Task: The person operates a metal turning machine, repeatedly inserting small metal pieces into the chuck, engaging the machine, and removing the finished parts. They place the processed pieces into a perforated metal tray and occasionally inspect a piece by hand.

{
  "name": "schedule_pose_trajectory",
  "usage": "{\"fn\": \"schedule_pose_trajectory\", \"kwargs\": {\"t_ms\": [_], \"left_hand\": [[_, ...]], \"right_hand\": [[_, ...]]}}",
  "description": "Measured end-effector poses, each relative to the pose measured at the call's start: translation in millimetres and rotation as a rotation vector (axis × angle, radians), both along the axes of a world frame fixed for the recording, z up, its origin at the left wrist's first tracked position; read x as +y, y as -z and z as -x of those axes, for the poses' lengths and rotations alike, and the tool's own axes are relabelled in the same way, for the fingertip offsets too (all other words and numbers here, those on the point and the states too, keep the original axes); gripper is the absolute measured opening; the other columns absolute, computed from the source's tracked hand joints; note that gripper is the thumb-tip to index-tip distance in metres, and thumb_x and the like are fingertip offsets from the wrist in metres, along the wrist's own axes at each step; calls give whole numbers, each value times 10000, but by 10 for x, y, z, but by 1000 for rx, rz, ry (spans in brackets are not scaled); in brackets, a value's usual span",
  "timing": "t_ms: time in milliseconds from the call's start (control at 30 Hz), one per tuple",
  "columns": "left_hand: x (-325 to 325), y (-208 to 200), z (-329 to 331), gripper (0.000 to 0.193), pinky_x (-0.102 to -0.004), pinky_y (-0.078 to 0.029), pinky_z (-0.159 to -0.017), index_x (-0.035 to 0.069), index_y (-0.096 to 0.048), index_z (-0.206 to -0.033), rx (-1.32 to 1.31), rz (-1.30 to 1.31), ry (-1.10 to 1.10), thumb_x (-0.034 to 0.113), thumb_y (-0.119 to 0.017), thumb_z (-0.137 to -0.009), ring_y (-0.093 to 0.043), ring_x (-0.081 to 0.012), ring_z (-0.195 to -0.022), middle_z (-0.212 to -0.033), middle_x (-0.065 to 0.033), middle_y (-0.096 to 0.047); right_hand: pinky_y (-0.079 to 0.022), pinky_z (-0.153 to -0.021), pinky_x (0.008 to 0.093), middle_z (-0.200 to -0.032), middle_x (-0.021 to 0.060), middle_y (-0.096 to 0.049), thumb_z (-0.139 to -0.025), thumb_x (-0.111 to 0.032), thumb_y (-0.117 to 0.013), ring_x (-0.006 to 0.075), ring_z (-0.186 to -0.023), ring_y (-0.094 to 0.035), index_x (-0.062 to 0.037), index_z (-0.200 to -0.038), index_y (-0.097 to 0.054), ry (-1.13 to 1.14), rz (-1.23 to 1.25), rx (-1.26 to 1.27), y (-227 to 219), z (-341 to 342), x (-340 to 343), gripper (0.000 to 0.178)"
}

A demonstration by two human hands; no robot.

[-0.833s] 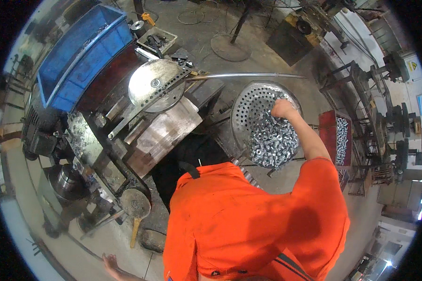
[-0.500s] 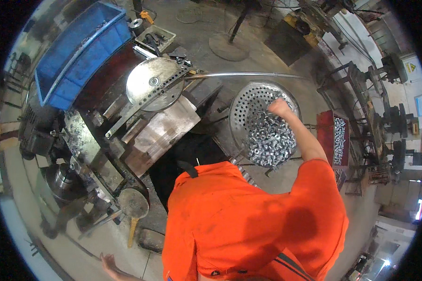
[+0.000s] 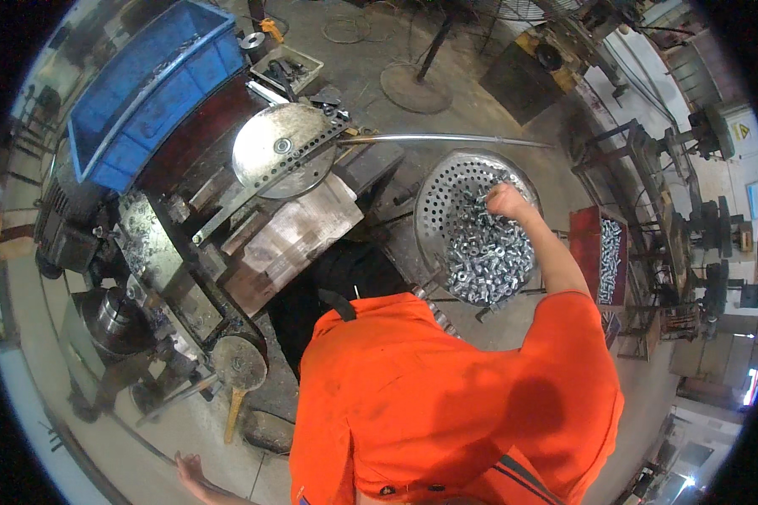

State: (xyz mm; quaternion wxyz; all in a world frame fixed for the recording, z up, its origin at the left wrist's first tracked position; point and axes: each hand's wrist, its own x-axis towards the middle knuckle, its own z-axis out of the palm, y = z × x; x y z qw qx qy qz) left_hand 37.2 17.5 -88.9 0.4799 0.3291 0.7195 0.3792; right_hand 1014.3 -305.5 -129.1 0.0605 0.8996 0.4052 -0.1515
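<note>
My right hand [image 3: 505,200] is closed, knuckles up, at the far part of a heap of small shiny metal fittings [image 3: 486,257]. Its fingers curl under, and whatever they hold is hidden. The heap lies in a round perforated metal pan [image 3: 434,202], whose holes show on the left and far sides. Far off at the lower left, away from the pan, my left hand [image 3: 190,468] hangs low with loosely bent fingers apart and nothing in it.
Left of the pan stands a machine with a round metal disc [image 3: 257,147] and a slanted drilled bar. A long rod [image 3: 446,137] reaches out beyond the pan. A blue crate [image 3: 156,97] sits far left; a red bin [image 3: 585,257] of similar fittings stands right. A long-handled round pan [image 3: 238,362] is lower left.
The whole view has shifted slightly. My right hand stays closed over the heap, nearly in the same place, and my left hand has moved only a little.
</note>
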Motion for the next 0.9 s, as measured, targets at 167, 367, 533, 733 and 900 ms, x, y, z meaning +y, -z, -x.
{"fn": "schedule_pose_trajectory", "kwargs": {"t_ms": [167,367,533,733,900], "left_hand": [[-142,-264,-339,510,-336,-484,-714,38,-514,-1185,-40,-80,105,359,-647,-811,-547,-185,-752,-793,-72,-556],[-94,-282,-392,428,-344,-488,-705,29,-549,-1142,26,2,-56,290,-653,-818,-555,-195,-717,-770,-63,-559],[-1,-31,-26,383,-401,-485,-704,52,-543,-1135,-71,-29,-75,245,-650,-821,-564,-229,-731,-787,-77,-567],[27,51,294,370,-435,-465,-743,46,-569,-1085,-127,38,8,326,-598,-846,-551,-231,-783,-783,-70,-564],[-120,-319,-856,386,-336,-480,-719,37,-593,-1058,150,-136,-28,333,-631,-812,-581,-173,-774,-781,-48,-591]], "right_hand": [[-488,-820,344,-879,132,-658,-600,-222,-580,288,-870,-618,-106,-779,-700,158,-87,71,59,97,47,245],[-481,-831,357,-925,113,-648,-591,-225,-584,288,-922,-601,-145,-870,-703,62,-84,-39,-106,231,234,314],[-470,-859,361,-928,149,-643,-592,-186,-568,303,-952,-579,-115,-840,-702,18,71,-5,-201,405,539,291],[-490,-810,390,-875,191,-644,-630,-224,-559,326,-868,-612,-41,-761,-679,53,91,-59,26,316,685,256],[-470,-601,406,-728,174,-624,-689,-252,-571,314,-660,-603,-42,-648,-639,-128,-138,-15,105,99,394,224]]}}
